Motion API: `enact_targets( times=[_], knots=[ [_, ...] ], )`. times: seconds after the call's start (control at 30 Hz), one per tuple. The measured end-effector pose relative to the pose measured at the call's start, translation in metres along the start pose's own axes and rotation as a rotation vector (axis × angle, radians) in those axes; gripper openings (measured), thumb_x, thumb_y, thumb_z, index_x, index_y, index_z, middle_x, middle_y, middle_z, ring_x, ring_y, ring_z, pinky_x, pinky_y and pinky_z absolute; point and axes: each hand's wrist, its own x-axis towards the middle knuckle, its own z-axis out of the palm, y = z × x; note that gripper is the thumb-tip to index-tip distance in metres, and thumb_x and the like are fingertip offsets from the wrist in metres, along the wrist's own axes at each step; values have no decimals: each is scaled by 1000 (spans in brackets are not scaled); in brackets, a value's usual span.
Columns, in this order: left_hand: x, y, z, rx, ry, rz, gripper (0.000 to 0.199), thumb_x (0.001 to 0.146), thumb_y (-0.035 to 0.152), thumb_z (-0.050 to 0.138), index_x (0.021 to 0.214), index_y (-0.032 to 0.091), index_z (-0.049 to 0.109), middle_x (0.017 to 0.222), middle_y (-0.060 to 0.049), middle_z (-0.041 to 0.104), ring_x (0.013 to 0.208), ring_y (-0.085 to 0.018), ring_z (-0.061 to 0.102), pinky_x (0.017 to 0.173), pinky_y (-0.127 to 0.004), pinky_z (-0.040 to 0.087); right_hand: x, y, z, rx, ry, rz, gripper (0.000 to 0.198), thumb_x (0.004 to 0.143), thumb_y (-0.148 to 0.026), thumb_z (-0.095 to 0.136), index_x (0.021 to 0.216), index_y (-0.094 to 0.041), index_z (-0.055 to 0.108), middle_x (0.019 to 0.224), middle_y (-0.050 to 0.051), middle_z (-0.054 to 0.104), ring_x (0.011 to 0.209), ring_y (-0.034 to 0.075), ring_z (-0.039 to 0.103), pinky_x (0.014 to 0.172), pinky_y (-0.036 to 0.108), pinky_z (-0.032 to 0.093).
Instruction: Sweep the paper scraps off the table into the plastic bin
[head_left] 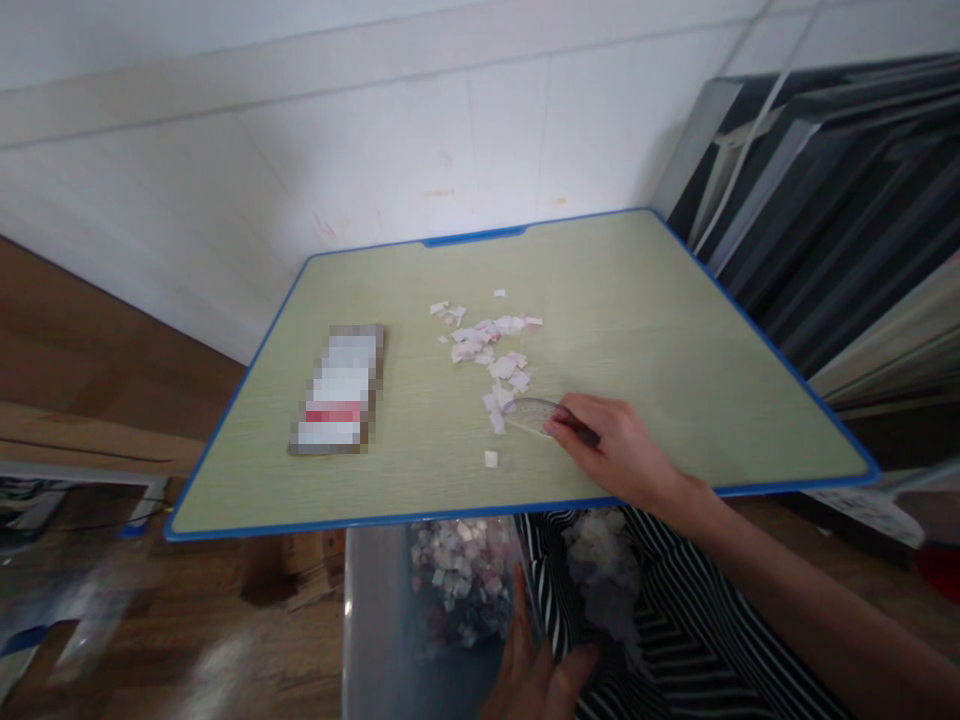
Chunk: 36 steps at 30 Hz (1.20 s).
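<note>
My right hand (619, 440) pinches a clear, curved piece of plastic (531, 414) that looks like a protractor. Its rounded end meets the lower part of a loose trail of small white and pinkish paper scraps (484, 338) on the pale green tabletop (675, 350). One square scrap (491, 459) lies apart, closer to the near edge. Below the table, my left hand (532, 670) grips the right side of a translucent plastic bin (375, 620), its thumb outside the wall. Inside the bin sits a heap of paper bits (465, 570).
A phone (339, 388), its screen pixelated, lies at the tabletop's left. More scraps (602, 560) rest on striped cloth (697, 600) over my lap. Behind the table rises a white wall (450, 130); dark flat panels (840, 180) lean at right, and brown cardboard (112, 340) stands left.
</note>
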Motion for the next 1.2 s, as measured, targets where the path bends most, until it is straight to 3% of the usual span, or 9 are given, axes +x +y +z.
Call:
enact_targets(
  times=[0.17, 0.5, 0.67, 0.77, 0.93, 1.1, 1.2],
  knots=[
    [1, 0, -4, -27, -32, -43, 54, 75, -2, 72, 115, 33, 59, 156, -6, 2, 134, -40, 22, 103, -48, 41, 2, 4, 5, -71, 54, 27, 20, 86, -22, 45, 67, -20, 43, 63, 2, 55, 57, 14, 52, 55, 25, 35],
    [-2, -10, 5, -16, -6, -4, 52, 75, 0, 74, 115, 32, 61, 154, -6, -9, 132, -42, 20, 102, -46, 41, -9, 1, -6, -141, 201, -131, 21, 80, -16, 48, 61, -21, 39, 51, -4, 44, 45, 8, 41, 46, 22, 31],
    [-5, -25, 10, -53, -71, 134, 65, 76, 6, 76, 128, 36, 51, 152, -7, -15, 131, -43, 19, 100, -48, 42, -10, 1, -11, -112, 207, -139, 24, 82, -17, 49, 60, -21, 39, 50, -5, 43, 42, 7, 38, 42, 22, 29],
    [-5, -21, 9, -34, -57, 51, 60, 76, 5, 75, 123, 37, 55, 154, -6, -7, 132, -42, 18, 100, -49, 41, -8, 2, -10, -117, 196, -122, 24, 81, -16, 49, 60, -21, 39, 50, -5, 43, 43, 7, 39, 43, 22, 30],
    [-3, -3, 6, -44, -4, -40, 52, 76, 1, 74, 116, 33, 62, 152, -5, -14, 133, -42, 19, 102, -45, 41, -3, 3, -8, -101, 246, -59, 25, 84, -18, 49, 61, -21, 39, 51, -5, 43, 44, 8, 40, 44, 22, 30],
    [0, 1, 3, -29, -44, -84, 48, 76, 4, 75, 112, 33, 64, 155, -4, 14, 134, -38, 25, 100, -46, 44, -4, 5, -7, -108, 219, -57, 25, 82, -18, 49, 60, -21, 38, 50, -5, 41, 44, 8, 38, 44, 23, 29],
    [1, 3, 1, -18, -34, -70, 48, 74, 3, 77, 111, 31, 65, 155, -6, 12, 134, -40, 23, 102, -46, 42, -4, 5, -8, -102, 239, -47, 26, 84, -19, 50, 60, -21, 38, 51, -5, 41, 44, 8, 38, 44, 23, 29]
  ],
)
